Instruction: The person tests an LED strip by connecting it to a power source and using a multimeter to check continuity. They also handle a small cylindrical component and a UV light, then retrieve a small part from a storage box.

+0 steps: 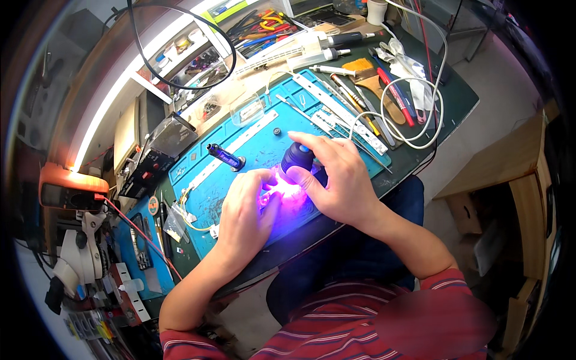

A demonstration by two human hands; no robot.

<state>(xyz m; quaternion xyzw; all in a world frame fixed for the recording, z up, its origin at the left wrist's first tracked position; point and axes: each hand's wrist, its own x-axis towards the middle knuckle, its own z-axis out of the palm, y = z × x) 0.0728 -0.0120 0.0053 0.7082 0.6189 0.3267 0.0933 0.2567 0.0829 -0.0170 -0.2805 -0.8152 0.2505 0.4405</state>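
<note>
My right hand point(343, 183) is wrapped round a dark blue UV lamp point(297, 157), its thumb and forefinger on either side of the body. The lamp points downward, casting a bright purple-pink glow. In that glow, my left hand point(246, 207) has its fingertips closed in a pinch; whatever is between them is washed out by the light. Both hands are over the blue work mat point(259, 147). A slim blue tube with a black tip point(225, 157) stands tilted beyond my left hand. Farther back on the mat lies a small black round cap point(277, 131).
An orange-cased meter point(72, 186) with a red lead stands at the left, near a black boxy device point(162, 147). At the back right lie a wooden-handled brush point(384, 96), pens and a coiled white cable point(442, 99). A black cable loop point(233, 53) hangs at upper left.
</note>
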